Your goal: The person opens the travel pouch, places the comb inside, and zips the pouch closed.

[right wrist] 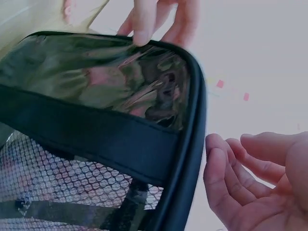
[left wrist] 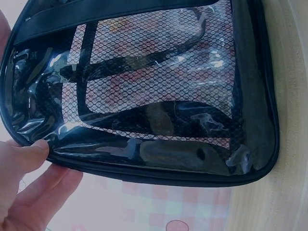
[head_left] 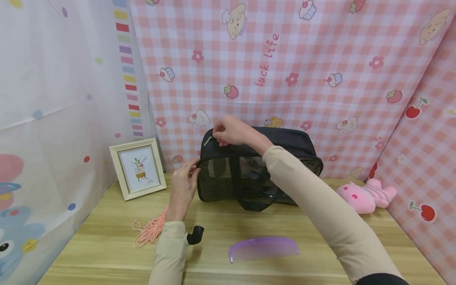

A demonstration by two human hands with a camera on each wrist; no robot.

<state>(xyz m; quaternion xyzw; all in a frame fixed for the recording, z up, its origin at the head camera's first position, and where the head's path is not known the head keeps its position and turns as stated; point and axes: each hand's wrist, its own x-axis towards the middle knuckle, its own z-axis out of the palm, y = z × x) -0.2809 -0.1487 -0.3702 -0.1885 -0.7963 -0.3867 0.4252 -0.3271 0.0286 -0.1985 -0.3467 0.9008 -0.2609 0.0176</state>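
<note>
A black bag (head_left: 217,178) with clear plastic panels and mesh stands at the back of the table, its front handle strap (head_left: 254,204) hanging down. My left hand (head_left: 183,188) pinches the bag's left edge; in the left wrist view, the thumb (left wrist: 36,153) lies on the clear panel with the fingers behind. Over the bag's top left corner is my right hand (head_left: 231,131), right beside a metal zipper pull (head_left: 208,141). In the right wrist view its loosely bent fingers (right wrist: 219,163) sit close by the black edge, with nothing visible between thumb and fingers.
A purple comb (head_left: 263,245) lies at the front. A black pipe-shaped object (head_left: 195,235) and pink yarn (head_left: 151,231) are by the left forearm. A framed picture (head_left: 124,174) stands back left, and a pink plush toy (head_left: 360,200) lies at right. Patterned curtains (head_left: 285,99) enclose the table.
</note>
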